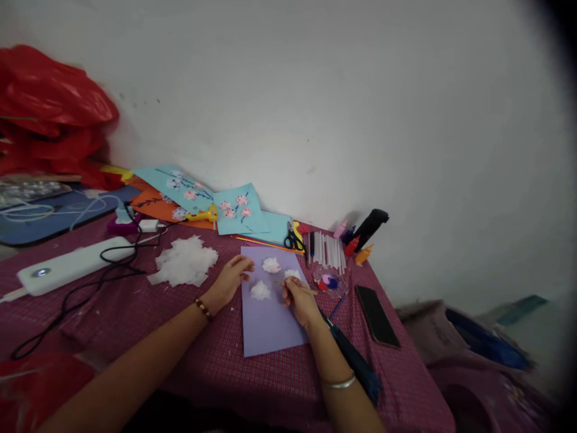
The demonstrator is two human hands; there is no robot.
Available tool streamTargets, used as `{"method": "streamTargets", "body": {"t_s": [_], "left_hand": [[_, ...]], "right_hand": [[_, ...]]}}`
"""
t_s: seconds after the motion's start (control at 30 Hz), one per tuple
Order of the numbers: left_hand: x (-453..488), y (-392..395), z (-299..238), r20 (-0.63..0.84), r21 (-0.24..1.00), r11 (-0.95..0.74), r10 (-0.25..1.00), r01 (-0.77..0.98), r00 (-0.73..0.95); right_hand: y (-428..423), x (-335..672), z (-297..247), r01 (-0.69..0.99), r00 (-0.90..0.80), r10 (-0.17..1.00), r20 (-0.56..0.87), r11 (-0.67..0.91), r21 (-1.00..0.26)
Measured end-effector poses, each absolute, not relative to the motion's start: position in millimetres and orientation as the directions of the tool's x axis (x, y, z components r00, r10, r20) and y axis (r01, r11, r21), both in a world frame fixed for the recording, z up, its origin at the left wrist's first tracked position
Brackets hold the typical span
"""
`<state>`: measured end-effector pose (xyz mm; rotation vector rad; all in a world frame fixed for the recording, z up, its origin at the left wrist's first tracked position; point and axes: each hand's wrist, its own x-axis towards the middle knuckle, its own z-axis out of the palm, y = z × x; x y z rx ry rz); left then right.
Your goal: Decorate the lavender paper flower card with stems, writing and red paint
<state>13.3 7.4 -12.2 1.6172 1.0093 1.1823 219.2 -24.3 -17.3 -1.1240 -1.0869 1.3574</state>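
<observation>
A sheet of purple paper (274,331) lies before me with three white tissue-paper flowers on it: one at the top (271,265) with a small red spot, one at the lower left (260,290) and one at the right (292,273). My left hand (234,278) is at the sheet's left edge, fingers slightly curled and apart, holding nothing. Pinched in my right hand (297,296) is a thin light-brown stick (311,291), over the sheet near the right flower. Its working end is too small to make out. Right of that hand lies a plastic palette (328,282) with red, pink and blue paint.
White tissue pieces (184,261) lie in a heap at left, near a white power strip (76,264) with black cable. Behind are flower cards (241,209), a yellow glue gun (202,214) and scissors (294,239). Glue sticks (329,252), paint bottles (364,254) and a phone (377,316) are at right.
</observation>
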Motion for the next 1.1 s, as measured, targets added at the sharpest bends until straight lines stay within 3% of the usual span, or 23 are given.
{"method": "streamTargets", "body": {"t_s": [0.13, 0.4, 0.57, 0.7, 0.87, 0.93, 1.0, 1.1], "left_hand": [[1, 9, -11, 0.156, 0.984, -0.174, 0.953, 0.045, 0.26], [2, -6, -5, 0.079, 0.98, -0.163, 0.85, 0.117, 0.521], [-10, -3, -1, 0.112, 0.977, -0.179, 0.896, 0.118, 0.43], [-15, -3, 3, 0.134, 0.917, -0.274, 0.896, 0.289, 0.422], [-15, -44, 17, 0.189, 0.735, -0.554, 0.722, 0.392, 0.666], [-12, -67, 17, 0.154, 0.467, -0.784, 0.528, 0.409, 0.835], [-6, -85, 12, 0.082, 0.283, -0.882, 0.414, 0.377, 0.907], [7, -94, 2, -0.034, 0.118, -0.905, 0.408, 0.409, 0.912]], "right_hand": [[-23, 220, -17, -0.183, -0.06, 0.995, -0.075, -0.085, -0.979], [-26, 221, -15, -0.167, -0.084, 0.995, -0.05, -0.063, -0.984], [-27, 224, -18, -0.178, -0.087, 0.995, -0.049, -0.064, -0.982], [-25, 228, -20, -0.216, -0.078, 0.996, -0.052, -0.068, -0.974], [-25, 233, -15, -0.25, -0.049, 0.996, -0.071, -0.081, -0.965], [-26, 233, -13, -0.262, -0.037, 0.996, -0.078, -0.085, -0.961], [-26, 232, -12, -0.275, -0.034, 0.996, -0.082, -0.088, -0.957], [-26, 231, -13, -0.289, -0.039, 0.996, -0.076, -0.084, -0.954]]}}
